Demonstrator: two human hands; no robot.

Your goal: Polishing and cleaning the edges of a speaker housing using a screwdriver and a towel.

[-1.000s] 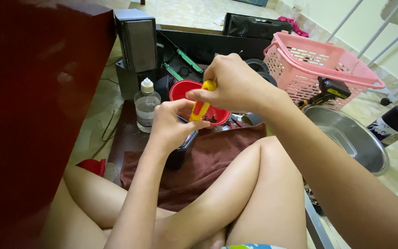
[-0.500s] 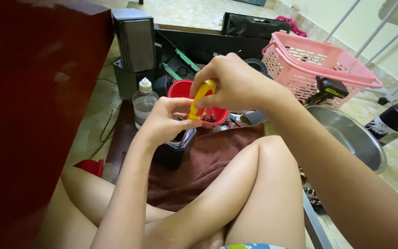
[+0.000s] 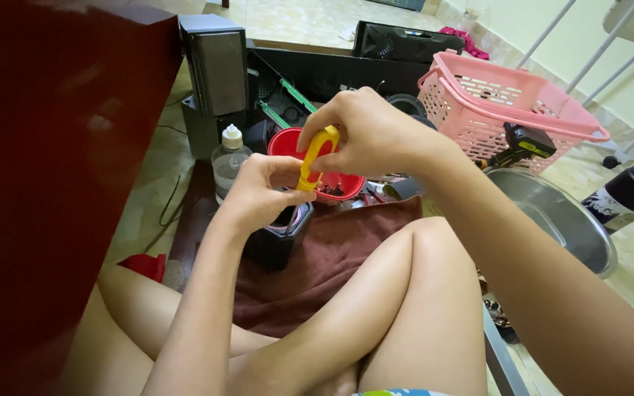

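Note:
My right hand (image 3: 376, 136) grips the top of a yellow-handled tool (image 3: 315, 155) held nearly upright. My left hand (image 3: 262, 192) closes around the tool's lower part, just above a small black box-shaped part (image 3: 282, 238) that rests on a brown towel (image 3: 332, 264). Behind both hands stands a red bowl (image 3: 317, 180) with small dark bits in it. The tool's tip is hidden by my left hand.
A clear bottle with a white cap (image 3: 229, 158) and a dark speaker (image 3: 218, 70) stand at the left. To the right are a pink basket (image 3: 508, 110), a metal bowl (image 3: 559, 220) and a black flask (image 3: 629, 194). A dark red panel (image 3: 53, 169) fills the left side.
Both hands have shifted slightly left and lower with the yellow tool, which now stands more upright over the black part.

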